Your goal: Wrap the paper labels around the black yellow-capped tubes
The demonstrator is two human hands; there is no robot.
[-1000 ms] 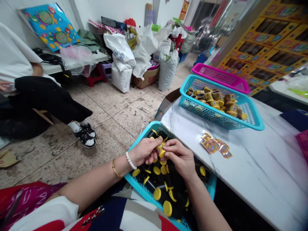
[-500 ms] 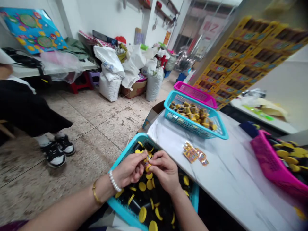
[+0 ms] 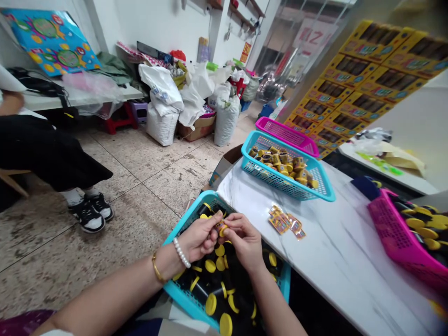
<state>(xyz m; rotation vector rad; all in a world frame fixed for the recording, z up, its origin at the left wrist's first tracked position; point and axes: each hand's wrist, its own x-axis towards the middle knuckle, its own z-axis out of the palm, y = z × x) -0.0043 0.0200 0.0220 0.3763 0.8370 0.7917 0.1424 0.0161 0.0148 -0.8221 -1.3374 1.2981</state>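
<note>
My left hand (image 3: 199,240) and my right hand (image 3: 245,238) meet over a blue basket (image 3: 182,294) on my lap. Together they pinch a small yellow-capped jar (image 3: 221,228) between their fingertips. The basket holds several black jars with yellow caps (image 3: 217,266). A small pile of gold label stickers (image 3: 285,225) lies on the white marble table (image 3: 332,261) just right of my hands. Farther back on the table stands a second blue basket (image 3: 325,189) with several labelled jars (image 3: 282,163).
A pink basket (image 3: 287,133) sits behind the far blue one, another pink basket (image 3: 395,238) of jars at the right. Yellow product boxes (image 3: 364,79) are stacked behind. A seated person's legs and shoes (image 3: 89,212) are at left. White sacks (image 3: 164,107) stand on the tiled floor.
The view has shifted slightly; my hands stay together on the small jar, fingers working around it. Nothing was picked up or put down.
</note>
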